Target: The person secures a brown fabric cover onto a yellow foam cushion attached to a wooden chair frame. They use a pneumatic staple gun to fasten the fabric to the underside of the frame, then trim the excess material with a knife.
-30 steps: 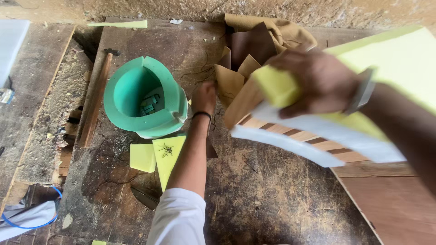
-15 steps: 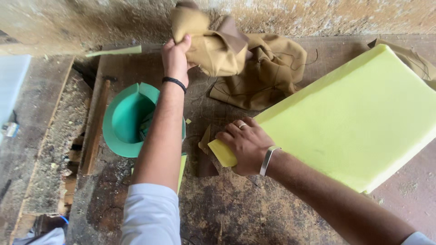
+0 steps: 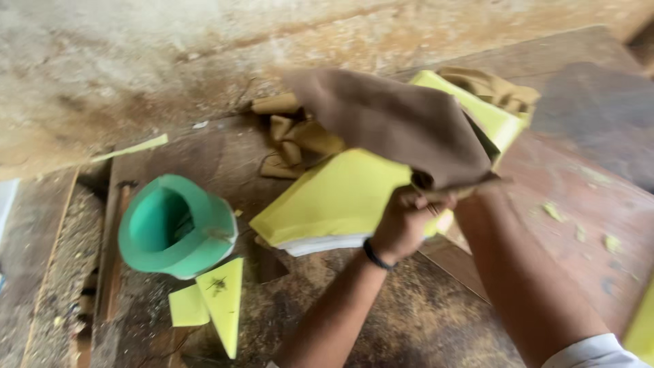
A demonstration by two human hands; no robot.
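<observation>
My left hand (image 3: 403, 221), with a black band at the wrist, is shut on the lower edge of a brown cloth (image 3: 395, 123). The cloth is lifted and draped over a thick yellow foam slab (image 3: 334, 197), which lies tilted on the wooden bench. My right forearm comes in from the lower right. My right hand (image 3: 475, 193) is almost wholly hidden under the cloth's edge at the slab, right beside my left hand. Its grip cannot be made out.
A green foam ring (image 3: 174, 228) stands at the left, with yellow foam offcuts (image 3: 221, 300) in front of it. Crumpled tan cloth (image 3: 293, 140) lies behind the slab and more (image 3: 497, 88) at the back right. A wooden handle (image 3: 112, 272) lies along the sawdust-strewn left edge.
My left hand has pulled a cloth from the back pile forward and over the foam slab. My right hand has left the slab's front edge and gone under the cloth.
</observation>
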